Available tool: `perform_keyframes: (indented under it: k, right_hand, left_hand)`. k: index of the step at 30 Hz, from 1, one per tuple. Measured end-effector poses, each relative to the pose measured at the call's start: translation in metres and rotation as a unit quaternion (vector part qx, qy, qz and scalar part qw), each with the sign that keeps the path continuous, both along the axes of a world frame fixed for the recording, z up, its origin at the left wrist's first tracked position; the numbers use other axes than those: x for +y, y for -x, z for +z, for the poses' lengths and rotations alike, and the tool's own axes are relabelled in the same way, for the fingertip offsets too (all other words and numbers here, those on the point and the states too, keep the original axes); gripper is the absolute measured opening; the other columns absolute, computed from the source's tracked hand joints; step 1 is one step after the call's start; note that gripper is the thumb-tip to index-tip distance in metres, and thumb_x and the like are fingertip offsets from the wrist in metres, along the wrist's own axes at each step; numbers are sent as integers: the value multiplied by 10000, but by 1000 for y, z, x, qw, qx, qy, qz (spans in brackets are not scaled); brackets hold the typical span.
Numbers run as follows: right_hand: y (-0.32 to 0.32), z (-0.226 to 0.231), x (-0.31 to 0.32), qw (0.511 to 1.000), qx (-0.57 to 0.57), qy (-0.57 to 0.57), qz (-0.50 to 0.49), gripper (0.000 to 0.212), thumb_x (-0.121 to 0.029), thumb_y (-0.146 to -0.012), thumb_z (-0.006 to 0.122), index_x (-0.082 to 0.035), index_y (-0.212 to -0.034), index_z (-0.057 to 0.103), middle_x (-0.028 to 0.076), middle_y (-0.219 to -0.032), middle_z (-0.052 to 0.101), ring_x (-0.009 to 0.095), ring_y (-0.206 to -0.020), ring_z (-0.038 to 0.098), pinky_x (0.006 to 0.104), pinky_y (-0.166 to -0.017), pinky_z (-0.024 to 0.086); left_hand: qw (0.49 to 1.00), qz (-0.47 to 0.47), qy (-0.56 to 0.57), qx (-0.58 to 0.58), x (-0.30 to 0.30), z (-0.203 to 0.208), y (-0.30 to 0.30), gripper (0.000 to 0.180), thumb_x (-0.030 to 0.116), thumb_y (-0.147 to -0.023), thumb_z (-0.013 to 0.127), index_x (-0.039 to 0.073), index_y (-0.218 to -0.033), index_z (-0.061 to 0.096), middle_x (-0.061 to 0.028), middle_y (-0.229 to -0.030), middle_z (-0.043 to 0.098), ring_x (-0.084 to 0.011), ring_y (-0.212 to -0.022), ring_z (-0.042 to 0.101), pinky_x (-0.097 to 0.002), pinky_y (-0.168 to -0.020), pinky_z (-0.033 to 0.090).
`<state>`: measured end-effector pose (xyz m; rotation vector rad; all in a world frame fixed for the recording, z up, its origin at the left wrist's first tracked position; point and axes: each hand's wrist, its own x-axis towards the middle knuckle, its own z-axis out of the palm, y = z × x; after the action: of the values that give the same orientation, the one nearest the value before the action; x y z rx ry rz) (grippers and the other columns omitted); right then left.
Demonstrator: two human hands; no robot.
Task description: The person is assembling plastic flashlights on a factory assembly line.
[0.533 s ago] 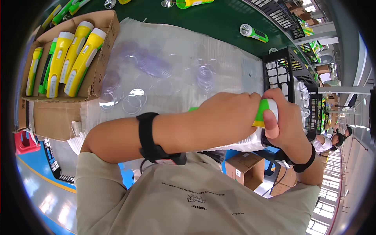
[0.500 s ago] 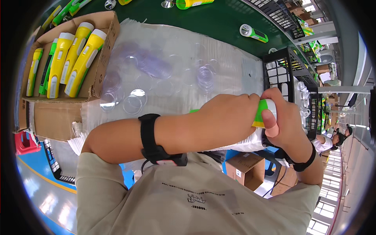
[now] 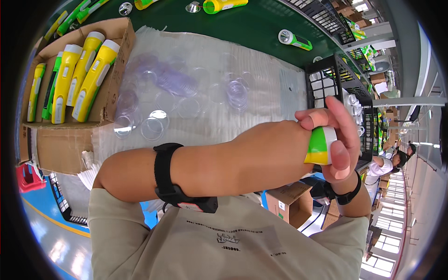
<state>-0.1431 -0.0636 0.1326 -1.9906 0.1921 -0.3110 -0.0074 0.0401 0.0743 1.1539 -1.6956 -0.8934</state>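
Note:
My left hand (image 3: pixel 284 140) is closed around the body of a green and yellow flashlight (image 3: pixel 318 145), which it mostly hides. The flashlight's head end, with a white rim, points right into my right hand (image 3: pixel 349 140). There the thumb and one finger curl around the rim, while another finger stretches upward. Beyond my forearms, clear round lenses (image 3: pixel 155 125) lie scattered on a plastic-covered stack (image 3: pixel 266 60). A looser pile of lenses (image 3: pixel 238 92) and a purplish toppled row (image 3: pixel 176 85) are among them.
At left, a cardboard box (image 3: pixel 122 70) holds several yellow and green flashlights. A black crate (image 3: pixel 322 84) with white parts stands at right. One flashlight (image 3: pixel 295 40) lies on the green table (image 3: pixel 261 28); other flashlight parts lie along the far edge. An open carton (image 3: pixel 290 203) is below.
My right hand's fingers have loosened and spread around the white rim, one now stretched upward. The flashlight sits slightly lower in view. The whole scene has shifted a little left.

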Motion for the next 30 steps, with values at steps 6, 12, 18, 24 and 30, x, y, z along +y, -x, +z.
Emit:
perform_keyframes:
  k: [6, 12, 18, 24, 30]
  right_hand:
    - [-1, -13, -12, 983, 120, 56, -129, 598, -445, -907, 461, -1, -1301, 385, 148, -1170, 490, 211, -1043, 495, 327, -896, 397]
    - [16, -18, -26, 993, -11, 66, -96, 700, -459, -842, 558, -35, -1329, 288, 154, -1097, 475, 218, -963, 538, 328, -850, 430]
    - [-1, -30, -22, 946, -310, 29, 88, 786, -287, -774, 628, -59, -1369, 169, 263, -1090, 499, 350, -903, 608, 429, -767, 518]
    - [-27, -19, 4, 944, -264, 31, 194, 1302, -269, -579, 891, -165, -1462, -60, 211, -1066, 536, 364, -896, 602, 540, -836, 443]
    - [-36, 1, 12, 933, -195, 190, 233, 1258, -345, -632, 855, -240, -1461, -86, 152, -982, 585, 351, -902, 616, 620, -964, 334]
  left_hand:
    - [901, 289, 142, -290, 0, -4, 0, 357, 126, -730, 649, -25, -1009, 487, -129, -835, 522, -298, -722, 568, -424, -629, 463]
    - [963, 198, 74, -170, 5, 13, -14, 503, 122, -678, 716, 5, -1111, 488, -116, -915, 563, -250, -788, 584, -370, -678, 464]
    - [958, -228, -110, 137, -22, -11, -29, 450, 181, -726, 691, 63, -1125, 519, -88, -945, 617, -201, -875, 604, -321, -752, 476]
    - [976, -88, 108, 165, -32, -39, -10, 389, 166, -685, 721, 97, -1043, 584, -77, -924, 651, -296, -877, 626, -352, -753, 493]
    - [967, -77, 203, 131, -27, -38, -20, 402, 151, -659, 745, 100, -1034, 611, -80, -1021, 636, -286, -964, 605, -368, -808, 485]
